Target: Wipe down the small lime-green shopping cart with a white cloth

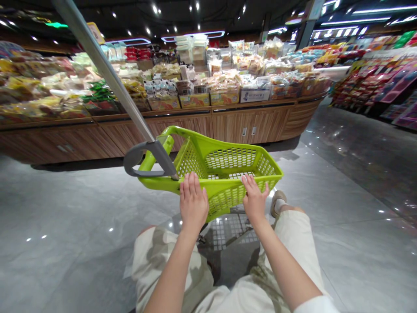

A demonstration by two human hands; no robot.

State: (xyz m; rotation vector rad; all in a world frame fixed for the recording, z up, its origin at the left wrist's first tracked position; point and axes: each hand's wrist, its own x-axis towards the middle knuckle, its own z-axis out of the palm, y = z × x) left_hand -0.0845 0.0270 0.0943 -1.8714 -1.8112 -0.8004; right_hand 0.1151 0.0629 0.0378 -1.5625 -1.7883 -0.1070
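Note:
A lime-green plastic shopping cart basket [233, 154] stands in front of me, seen from its side, with bare mesh walls and floor. My left hand [194, 198] lies on its near rim toward the handle end, fingers straight and side by side. Farther right along that rim rests my right hand [255, 198], fingertips over the edge and thumb apart. At the left end, a grey plastic loop [132, 160] surrounds the cart's green handle [148, 161]. A metal pole [120, 91] slants from the loop up to the top left. The undersides of my fingers are hidden.
Beyond the cart runs a wood-fronted display counter [189, 124] piled with packaged food. Packed shelves [374, 82] stand at the right. Shiny grey tile floor [81, 208] spreads around. My knees flank the cart's lower wire rack [224, 230].

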